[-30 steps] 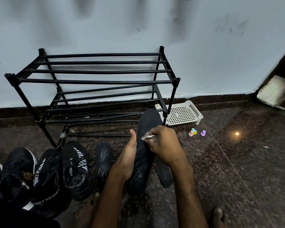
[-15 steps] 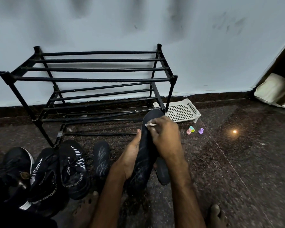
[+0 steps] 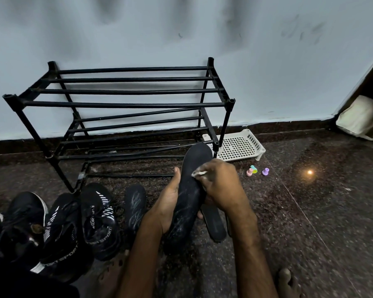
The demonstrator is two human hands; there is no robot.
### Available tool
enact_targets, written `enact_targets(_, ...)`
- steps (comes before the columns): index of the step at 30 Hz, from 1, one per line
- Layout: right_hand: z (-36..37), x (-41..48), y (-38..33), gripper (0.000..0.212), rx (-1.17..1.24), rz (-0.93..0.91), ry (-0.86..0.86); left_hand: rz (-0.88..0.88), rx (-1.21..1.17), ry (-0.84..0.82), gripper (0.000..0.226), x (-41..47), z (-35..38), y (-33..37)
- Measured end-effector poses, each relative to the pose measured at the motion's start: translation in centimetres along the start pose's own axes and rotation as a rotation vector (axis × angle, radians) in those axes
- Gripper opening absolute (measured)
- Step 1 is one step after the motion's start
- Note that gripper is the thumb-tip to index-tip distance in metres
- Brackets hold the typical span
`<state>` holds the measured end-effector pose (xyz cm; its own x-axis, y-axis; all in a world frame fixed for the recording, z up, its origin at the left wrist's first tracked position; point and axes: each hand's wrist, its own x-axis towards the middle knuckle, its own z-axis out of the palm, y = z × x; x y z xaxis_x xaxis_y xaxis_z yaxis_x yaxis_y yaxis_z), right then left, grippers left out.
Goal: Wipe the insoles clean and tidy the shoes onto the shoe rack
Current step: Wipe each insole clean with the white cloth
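Observation:
My left hand (image 3: 168, 203) holds a long black insole (image 3: 190, 190) from its left side, toe end pointing away from me, white smears on its near half. My right hand (image 3: 220, 183) pinches a small white wipe (image 3: 199, 173) and presses it on the insole's upper middle. A second insole (image 3: 136, 205) with pale marks lies on the floor to the left. A third insole (image 3: 214, 222) lies under my right wrist, partly hidden. Black sport shoes (image 3: 98, 220) with white stripes stand at the lower left. The black shoe rack (image 3: 125, 104) stands bare against the wall.
A white perforated plastic tray (image 3: 239, 147) lies upside down by the rack's right leg. Small pastel toy pieces (image 3: 254, 169) sit on the dark granite floor beside it. A beige bag (image 3: 362, 119) is at the right edge. My toes (image 3: 286, 278) show at the bottom.
My right hand with the wipe slid up the insole toward its toe, then back down a little. The left hand kept its hold. The view shifted slightly.

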<state>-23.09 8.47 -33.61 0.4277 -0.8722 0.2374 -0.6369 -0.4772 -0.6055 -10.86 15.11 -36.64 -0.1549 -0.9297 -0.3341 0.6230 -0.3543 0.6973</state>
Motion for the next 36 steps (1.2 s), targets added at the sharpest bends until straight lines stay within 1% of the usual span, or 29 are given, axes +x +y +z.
enact_targets(3,-0.3,0.1,0.4,0.017,-0.04,0.081,0.223,-0.008,-0.001,-0.028,0.074,0.2,0.0,0.1)
enact_targets(4,-0.3,0.1,0.1,0.018,-0.006,0.071,0.253,-0.011,0.024,-0.034,0.073,0.2,0.2,0.1)
enact_targets(5,-0.2,0.1,-0.3,0.018,0.05,0.039,0.225,-0.007,0.041,-0.031,0.073,0.1,0.3,0.2)
enact_targets(7,0.0,-0.2,-0.6,0.014,0.131,-0.022,0.047,0.008,0.044,-0.018,0.071,0.1,0.1,0.1)
enact_targets(8,-0.2,-0.3,-0.5,0.012,0.112,-0.019,-0.047,0.012,0.04,-0.01,0.072,0.0,0.0,0.1)
enact_targets(9,-0.3,-0.3,-0.1,0.011,0.057,-0.003,-0.082,0.012,0.03,-0.004,0.073,0.0,-0.1,0.1)
enact_targets(10,-0.3,-0.2,0.4,0.011,0.01,0.029,-0.047,0.012,0.015,-0.004,0.074,0.0,-0.2,0.1)
enact_targets(12,-0.3,0.1,0.9,0.011,-0.028,0.089,0.142,0.012,0.01,-0.022,0.078,0.1,-0.4,0.2)
enact_targets(13,-0.1,0.2,0.7,0.012,-0.021,0.087,0.214,0.014,0.02,-0.035,0.08,0.1,-0.3,0.2)
enact_targets(14,0.0,0.3,0.3,0.014,-0.005,0.062,0.237,0.018,0.024,-0.043,0.08,0.0,-0.1,0.2)
enact_targets(15,0.1,0.3,0.0,0.015,0.014,0.03,0.199,0.02,0.027,-0.048,0.08,0.0,-0.1,0.2)
enact_targets(17,0.1,0.0,0.1,0.013,0.052,-0.007,0.023,0.024,0.025,-0.034,0.077,-0.1,-0.1,0.1)
enact_targets(18,-0.2,-0.2,0.4,0.012,0.045,0.005,-0.071,0.027,0.029,-0.018,0.075,-0.2,-0.2,0.1)
enact_targets(19,-0.5,-0.2,0.8,0.011,0.014,0.025,-0.126,0.03,0.032,0.002,0.074,-0.1,-0.5,0.1)
enact_targets(20,-0.6,-0.1,1.3,0.012,-0.014,0.044,-0.116,0.036,0.036,0.021,0.073,0.0,-0.6,0.1)
enact_targets(23,-0.5,0.2,1.6,0.014,-0.046,0.029,0.124,0.037,0.046,0.014,0.075,0.1,-0.6,0.2)
enact_targets(24,-0.5,0.1,1.3,0.015,-0.036,0.005,0.172,0.037,0.041,0.008,0.074,0.1,-0.5,0.2)
enact_targets(25,-0.6,0.0,1.0,0.015,-0.013,-0.011,0.148,0.04,0.036,0.001,0.074,0.0,-0.4,0.3)
enact_targets(26,-0.9,-0.3,0.9,0.015,0.028,-0.015,0.072,0.046,0.038,0.001,0.075,-0.2,-0.4,0.4)
enact_targets(28,-1.5,-0.7,1.1,0.009,0.116,0.044,-0.162,0.056,0.051,0.011,0.077,-0.2,-0.6,0.4)
enact_targets(29,-1.7,-0.8,1.2,0.007,0.12,0.055,-0.215,0.058,0.056,0.013,0.078,-0.2,-0.7,0.4)
enact_targets(30,-1.7,-0.7,1.5,0.008,0.075,0.04,-0.182,0.059,0.059,0.011,0.079,-0.3,-0.6,0.5)
enact_targets(32,-1.3,-0.2,1.7,0.012,-0.02,-0.012,0.044,0.053,0.072,-0.018,0.081,-0.2,-0.4,0.4)
enact_targets(33,-1.1,0.0,1.6,0.013,-0.026,-0.024,0.152,0.043,0.081,-0.03,0.081,-0.2,-0.2,0.4)
enact_targets(34,-0.8,0.0,1.2,0.014,-0.009,-0.034,0.222,0.03,0.085,-0.034,0.08,-0.3,0.0,0.3)
enact_targets(35,-0.6,0.0,1.0,0.016,0.01,-0.041,0.216,0.019,0.081,-0.036,0.078,-0.3,0.0,0.3)
enact_targets(36,-0.5,-0.1,0.9,0.018,0.026,-0.049,0.145,0.013,0.066,-0.038,0.076,-0.4,0.0,0.3)
